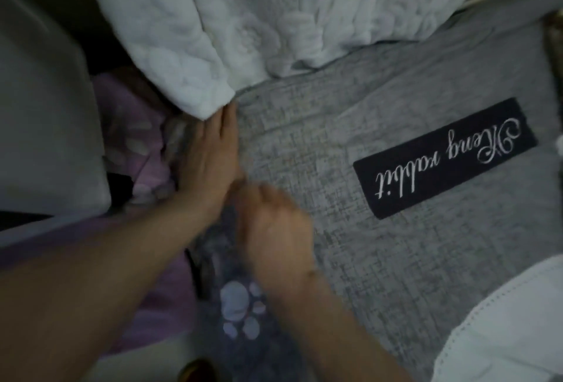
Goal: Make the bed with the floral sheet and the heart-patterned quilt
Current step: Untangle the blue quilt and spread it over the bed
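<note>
A white quilt (249, 25) with raised stitched shapes lies bunched across the top of the view, one corner hanging down to my left hand. My left hand (210, 159) lies flat with straight fingers along the left edge of a grey woven mattress cover (380, 259), fingertips touching the quilt corner. My right hand (274, 229) is blurred, its fingers curled at the same edge, and appears to pinch a dark paw-print fabric (240, 308) there. No floral sheet is recognisable.
A black label (444, 157) with white script is sewn on the grey cover. Purple patterned cloth (134, 144) fills the gap on the left beside a white surface (42, 125). White fabric with a stitched hem (502, 320) is at lower right.
</note>
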